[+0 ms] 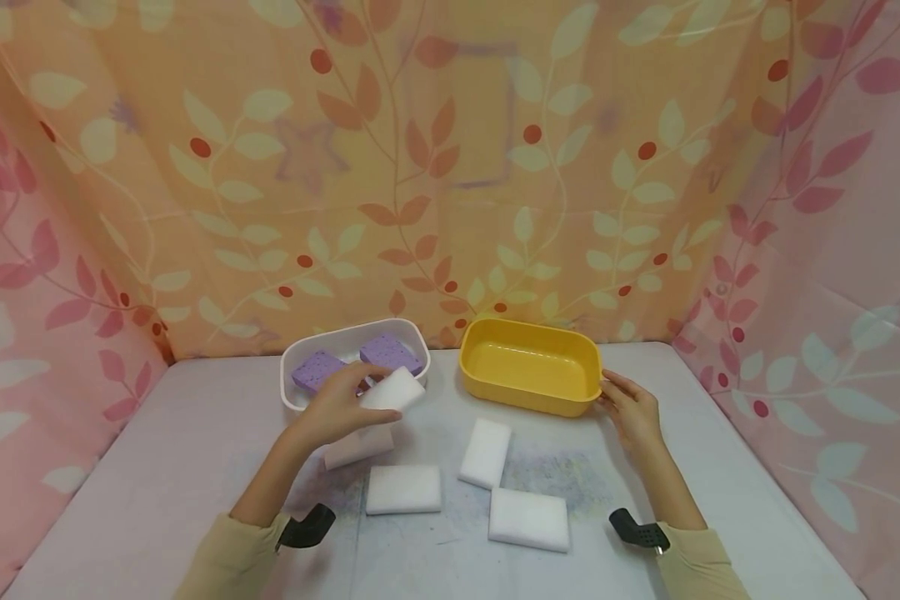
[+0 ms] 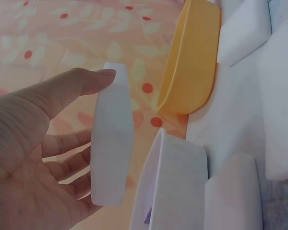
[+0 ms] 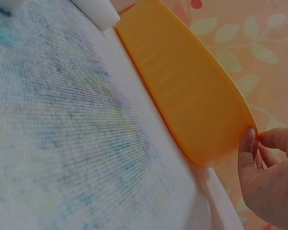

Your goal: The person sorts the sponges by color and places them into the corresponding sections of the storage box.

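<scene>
My left hand (image 1: 332, 410) grips a white sponge block (image 1: 396, 393) between thumb and fingers, held up over the front edge of the white tub (image 1: 345, 332). In the left wrist view that block (image 2: 112, 143) shows its narrow side, thumb at one end and fingers behind. Two purple sponges (image 1: 392, 353) lie inside the white tub. At the right, my right hand (image 1: 633, 412) pinches the right end of the yellow tub (image 1: 528, 398), which stands with nothing in it. The right wrist view shows thumb and fingers at the rim of the yellow tub (image 3: 182, 81).
Several more white sponge blocks lie on the table: a shaded one (image 1: 360, 447) below my left hand, one (image 1: 403, 490) in front, another (image 1: 486, 452) standing slantwise, and one (image 1: 529, 519) nearer. A leaf-patterned curtain (image 1: 450, 183) hangs behind the tubs. The tabletop (image 1: 570, 467) bears coloured smudges.
</scene>
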A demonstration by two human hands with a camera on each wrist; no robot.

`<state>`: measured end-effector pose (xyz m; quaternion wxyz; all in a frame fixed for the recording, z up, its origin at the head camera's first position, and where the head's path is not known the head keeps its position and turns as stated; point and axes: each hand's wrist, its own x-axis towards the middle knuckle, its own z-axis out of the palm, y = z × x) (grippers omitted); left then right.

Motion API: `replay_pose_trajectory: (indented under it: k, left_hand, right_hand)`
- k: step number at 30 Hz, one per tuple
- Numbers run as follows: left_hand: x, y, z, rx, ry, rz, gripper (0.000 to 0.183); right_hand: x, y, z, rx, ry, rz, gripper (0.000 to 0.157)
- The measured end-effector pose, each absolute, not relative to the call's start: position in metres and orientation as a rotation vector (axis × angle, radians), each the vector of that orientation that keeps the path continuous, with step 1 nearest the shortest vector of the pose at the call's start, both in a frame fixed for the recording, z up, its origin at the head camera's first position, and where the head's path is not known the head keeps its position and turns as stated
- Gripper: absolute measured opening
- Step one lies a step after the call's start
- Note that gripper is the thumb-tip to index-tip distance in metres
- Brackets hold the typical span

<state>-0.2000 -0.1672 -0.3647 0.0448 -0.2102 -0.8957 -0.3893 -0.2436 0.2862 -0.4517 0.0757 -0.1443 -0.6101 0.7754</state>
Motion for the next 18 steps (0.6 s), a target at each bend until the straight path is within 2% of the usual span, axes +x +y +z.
replay_pose_trajectory:
  k: [8, 18]
  left_hand:
    - [-0.215, -0.153, -0.363, -0.596, -2.790, -1.186, 0.062]
    - [-0.232, -0.136, -0.361, -0.653, -2.809, -1.194, 0.060]
  right_hand:
    - [-0.243, 0.286, -0.451, -0.431, -1.807, 2.330, 0.021]
    - [-0.244, 0.285, -0.452, -0.436, -1.831, 2.311, 0.028]
